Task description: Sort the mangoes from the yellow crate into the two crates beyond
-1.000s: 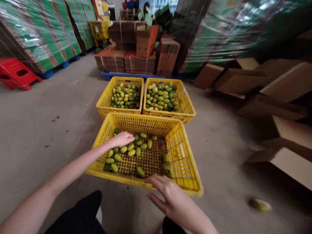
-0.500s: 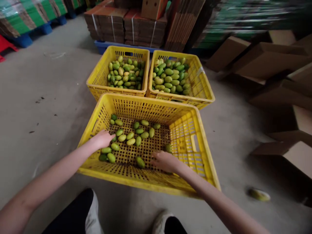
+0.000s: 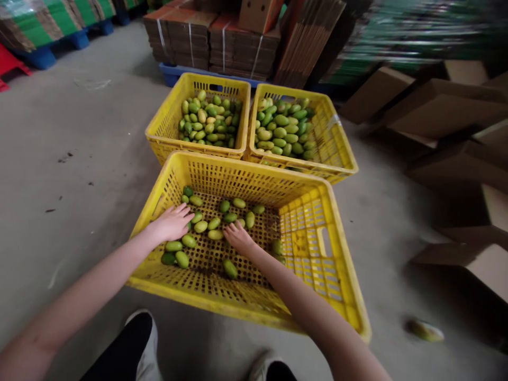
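A large yellow plastic crate (image 3: 232, 301) with perforated walls stands in front of me. Small green mangoes (image 3: 201, 226) lie scattered over its floor, most of them towards the left and middle. Inside the crate on the left, my left hand (image 3: 171, 222) is open, its spread fingers reaching over a partly hidden mango. My right hand (image 3: 238, 238) is near the middle of the crate floor, fingers curled down over a mango that it mostly covers. One lone mango (image 3: 230, 269) lies below it near the front wall.
Behind the crate stand two more yellow crates, a left one (image 3: 161, 129) and a right one (image 3: 337, 143), both holding many mangoes. Flattened cartons (image 3: 182, 42) are stacked on a blue pallet. Open cardboard boxes (image 3: 448, 103) lie to the right. A mango (image 3: 425, 330) rests on the floor.
My right hand has moved left and away from me, from the right part of the crate floor to the mangoes in the middle. My left hand has spread its fingers, staying near the same mangoes.
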`<state>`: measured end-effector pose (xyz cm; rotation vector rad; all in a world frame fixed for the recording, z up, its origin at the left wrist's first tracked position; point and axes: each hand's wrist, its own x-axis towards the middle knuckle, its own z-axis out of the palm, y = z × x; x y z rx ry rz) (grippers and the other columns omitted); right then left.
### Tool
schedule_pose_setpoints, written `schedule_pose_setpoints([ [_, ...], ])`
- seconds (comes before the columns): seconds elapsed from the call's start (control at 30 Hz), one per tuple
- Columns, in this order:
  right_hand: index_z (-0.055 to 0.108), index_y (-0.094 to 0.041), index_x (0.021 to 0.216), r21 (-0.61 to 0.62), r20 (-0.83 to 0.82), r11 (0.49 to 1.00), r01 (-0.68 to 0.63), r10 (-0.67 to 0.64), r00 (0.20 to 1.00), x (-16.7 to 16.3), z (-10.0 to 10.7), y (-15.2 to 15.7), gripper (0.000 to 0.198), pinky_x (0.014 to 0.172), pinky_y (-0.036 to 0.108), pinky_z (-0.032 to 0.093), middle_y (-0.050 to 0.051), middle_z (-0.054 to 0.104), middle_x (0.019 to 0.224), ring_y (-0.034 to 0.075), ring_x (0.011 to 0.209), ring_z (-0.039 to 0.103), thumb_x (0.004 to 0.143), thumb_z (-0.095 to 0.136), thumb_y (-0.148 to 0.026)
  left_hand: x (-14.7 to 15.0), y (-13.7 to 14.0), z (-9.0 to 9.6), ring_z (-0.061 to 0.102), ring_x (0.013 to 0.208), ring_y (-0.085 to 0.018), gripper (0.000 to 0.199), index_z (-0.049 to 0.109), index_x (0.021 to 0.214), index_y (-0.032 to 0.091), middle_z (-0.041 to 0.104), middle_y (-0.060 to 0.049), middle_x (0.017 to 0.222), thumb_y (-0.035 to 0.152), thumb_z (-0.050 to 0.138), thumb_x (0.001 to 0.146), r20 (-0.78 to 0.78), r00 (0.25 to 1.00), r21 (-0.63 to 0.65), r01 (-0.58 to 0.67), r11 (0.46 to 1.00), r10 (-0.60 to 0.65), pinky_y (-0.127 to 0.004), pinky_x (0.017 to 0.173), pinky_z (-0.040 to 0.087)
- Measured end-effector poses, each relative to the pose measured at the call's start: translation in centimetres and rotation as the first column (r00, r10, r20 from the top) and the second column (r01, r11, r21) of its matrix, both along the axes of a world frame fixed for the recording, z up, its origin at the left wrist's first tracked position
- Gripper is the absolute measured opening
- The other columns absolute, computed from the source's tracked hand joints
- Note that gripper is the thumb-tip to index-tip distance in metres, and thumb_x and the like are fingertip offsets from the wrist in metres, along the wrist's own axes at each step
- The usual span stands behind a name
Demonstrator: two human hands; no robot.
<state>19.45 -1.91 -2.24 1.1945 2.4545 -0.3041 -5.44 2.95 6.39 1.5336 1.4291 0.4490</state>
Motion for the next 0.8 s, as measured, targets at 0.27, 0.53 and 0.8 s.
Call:
schedule_pose_setpoints([
  [0.27, 0.066, -0.003, 0.116, -0.020, 0.037, 1.000, 0.003, -0.002, 0.999, 0.6, 0.1, 0.2, 0.035, 0.095, 0.046, 0.041, 0.024, 0.062, 0.120, 0.034, 0.114, 0.051, 0.086, 0.049, -0.007, 0.0, 0.1, -1.0, 0.060, 0.119, -0.027, 0.021, 0.061, 0.062, 0.024, 0.070, -0.006, 0.076, 0.006, 0.069, 0.069, -0.064, 0.995, -0.092, -0.078, 0.993, 0.072, -0.040, 0.116, 0.025],
  [0.53, 0.063, -0.010, 0.123, -0.046, 0.028, 0.999, -0.025, 0.027, 0.999, 1.6, 0.0, 0.7, 0.042, 0.089, 0.039, 0.043, 0.021, 0.059, 0.127, 0.033, 0.117, 0.050, 0.081, 0.058, -0.007, 2.1, -1.0, -1.4, 0.060, 0.116, -0.036, 0.019, 0.071, 0.098, 0.014, 0.070, -0.019, 0.114, 0.011, 0.063, 0.080, -0.627, 0.504, -0.262, 0.582, 0.770, -0.594, -0.052, 0.106, 0.035],
  [0.8, 0.063, -0.011, 0.121, -0.077, -0.012, 0.997, -0.031, 0.030, 0.999, 2.7, -0.2, 0.0, 0.048, 0.087, 0.039, 0.046, 0.019, 0.060, 0.126, 0.034, 0.117, 0.051, 0.073, 0.066, -0.008, 5.2, -1.8, -4.9, 0.055, 0.122, -0.032, 0.037, 0.072, 0.102, 0.020, 0.068, -0.011, 0.121, 0.001, 0.068, 0.072, -0.738, 0.221, -0.257, 0.781, 0.568, -0.638, -0.049, 0.107, 0.035],
])
